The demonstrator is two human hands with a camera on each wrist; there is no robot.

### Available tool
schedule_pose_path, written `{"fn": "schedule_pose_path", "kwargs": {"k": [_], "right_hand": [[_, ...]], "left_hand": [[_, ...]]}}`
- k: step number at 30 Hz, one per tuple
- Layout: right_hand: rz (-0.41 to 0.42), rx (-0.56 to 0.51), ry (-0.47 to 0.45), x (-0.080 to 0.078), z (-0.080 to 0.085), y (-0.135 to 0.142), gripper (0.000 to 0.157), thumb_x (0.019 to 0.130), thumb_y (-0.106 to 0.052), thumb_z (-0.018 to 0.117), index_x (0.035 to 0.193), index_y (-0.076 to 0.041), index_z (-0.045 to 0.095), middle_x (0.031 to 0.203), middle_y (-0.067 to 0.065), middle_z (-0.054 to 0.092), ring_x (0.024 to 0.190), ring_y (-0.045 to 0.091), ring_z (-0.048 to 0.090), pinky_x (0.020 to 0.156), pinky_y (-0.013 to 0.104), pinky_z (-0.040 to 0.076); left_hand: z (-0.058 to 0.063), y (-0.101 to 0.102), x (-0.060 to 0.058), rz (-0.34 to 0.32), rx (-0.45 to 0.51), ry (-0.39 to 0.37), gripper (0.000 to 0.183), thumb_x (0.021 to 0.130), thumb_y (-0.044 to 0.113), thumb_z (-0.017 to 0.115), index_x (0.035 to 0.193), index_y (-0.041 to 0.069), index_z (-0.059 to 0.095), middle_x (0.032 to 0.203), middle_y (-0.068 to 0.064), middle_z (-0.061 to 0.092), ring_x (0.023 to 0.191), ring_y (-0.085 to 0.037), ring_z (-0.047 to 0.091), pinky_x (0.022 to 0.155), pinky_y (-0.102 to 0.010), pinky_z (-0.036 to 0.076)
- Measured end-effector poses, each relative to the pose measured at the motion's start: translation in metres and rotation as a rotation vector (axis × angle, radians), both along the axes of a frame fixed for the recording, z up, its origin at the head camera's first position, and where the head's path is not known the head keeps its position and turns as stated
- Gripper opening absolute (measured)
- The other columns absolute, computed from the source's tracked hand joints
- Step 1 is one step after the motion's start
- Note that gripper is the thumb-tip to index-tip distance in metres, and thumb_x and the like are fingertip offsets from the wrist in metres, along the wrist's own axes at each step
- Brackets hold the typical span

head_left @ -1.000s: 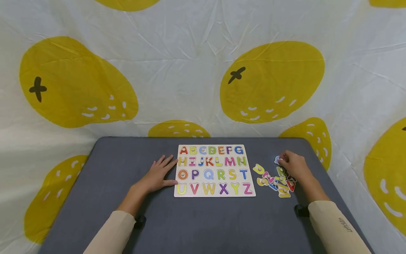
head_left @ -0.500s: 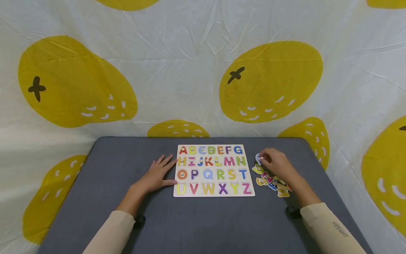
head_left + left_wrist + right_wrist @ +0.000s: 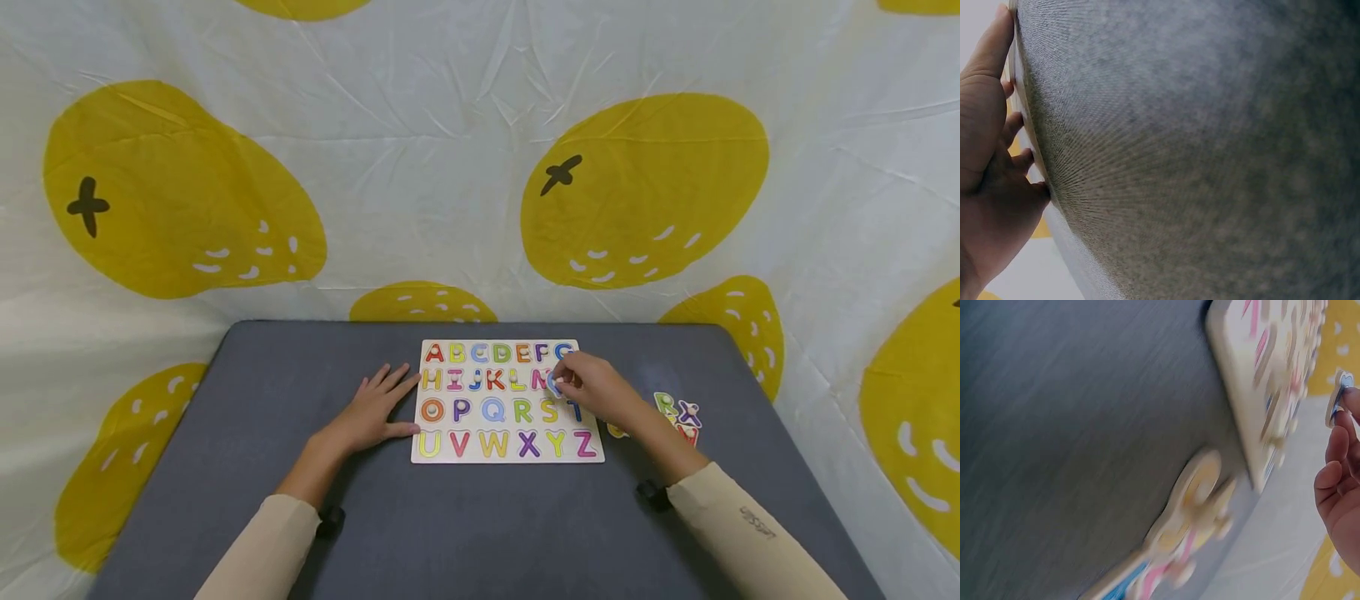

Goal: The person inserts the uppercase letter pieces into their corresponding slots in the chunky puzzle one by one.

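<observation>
An alphabet puzzle board (image 3: 472, 457) lies on the table, with knobbed letters in its upper rows and bare printed letter shapes in its lower part. At its left edge my left hand (image 3: 369, 417) lies flat with fingers spread, thumb and fingertips touching the border. Over the board's right side, near the M and N, my right hand (image 3: 600, 388) pinches a light blue letter puzzle piece (image 3: 1337, 400) by thumb and fingers. Which letter it is, I cannot tell. The hand and forearm cover N, part of T and most of the loose pieces.
Right of the board lie loose letter pieces, among them a green R (image 3: 664, 403), a purple X (image 3: 688, 413) and a red piece (image 3: 687, 434). The dark grey table (image 3: 480, 533) meets a fruit-patterned cloth (image 3: 450, 208) behind.
My right hand has carried the light blue letter puzzle piece leftward from the loose pieces to above the board. The left hand stays on the board's edge.
</observation>
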State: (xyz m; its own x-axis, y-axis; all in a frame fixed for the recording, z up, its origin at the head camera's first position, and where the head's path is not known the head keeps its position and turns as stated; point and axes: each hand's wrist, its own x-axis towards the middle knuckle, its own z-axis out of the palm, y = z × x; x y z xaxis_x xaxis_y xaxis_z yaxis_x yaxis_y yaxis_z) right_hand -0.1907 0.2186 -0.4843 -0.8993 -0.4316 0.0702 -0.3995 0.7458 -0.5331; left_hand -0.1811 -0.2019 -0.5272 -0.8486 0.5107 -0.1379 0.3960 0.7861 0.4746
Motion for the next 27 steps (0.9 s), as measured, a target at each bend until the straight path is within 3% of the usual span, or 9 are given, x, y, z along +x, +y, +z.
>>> {"fn": "schedule_pose_path", "kwargs": {"k": [10,17,27], "right_hand": [[0.17,0.063,-0.037,-0.005,-0.001,-0.056,0.004,0.097,-0.014,0.072,0.1,-0.017,0.071,0.095,-0.007,0.064,0.086,0.007,0.057,0.078,0.029,0.052],[0.29,0.136,-0.008,-0.006,-0.007,-0.078,0.005,0.099,-0.016,0.071,0.101,-0.019,0.074,0.098,-0.006,0.063,0.078,0.007,0.052,0.071,0.024,0.048],[0.348,0.159,0.018,-0.004,-0.012,-0.092,0.009,0.098,-0.011,0.07,0.098,-0.018,0.075,0.102,-0.004,0.067,0.083,0.01,0.056,0.074,0.025,0.05]], "left_hand": [[0.002,0.001,0.0,0.002,0.008,0.003,0.094,0.089,0.053,0.076,0.164,0.017,0.032,0.17,-0.016,0.025,0.158,-0.048,0.013,0.12,-0.074,0.014],[0.001,0.001,0.001,-0.002,0.01,0.001,0.093,0.089,0.053,0.076,0.164,0.017,0.033,0.171,-0.016,0.025,0.158,-0.049,0.013,0.12,-0.075,0.014],[0.0,0.0,0.0,0.004,0.005,0.009,0.094,0.089,0.053,0.076,0.164,0.018,0.032,0.171,-0.016,0.025,0.158,-0.048,0.013,0.12,-0.074,0.014]]}}
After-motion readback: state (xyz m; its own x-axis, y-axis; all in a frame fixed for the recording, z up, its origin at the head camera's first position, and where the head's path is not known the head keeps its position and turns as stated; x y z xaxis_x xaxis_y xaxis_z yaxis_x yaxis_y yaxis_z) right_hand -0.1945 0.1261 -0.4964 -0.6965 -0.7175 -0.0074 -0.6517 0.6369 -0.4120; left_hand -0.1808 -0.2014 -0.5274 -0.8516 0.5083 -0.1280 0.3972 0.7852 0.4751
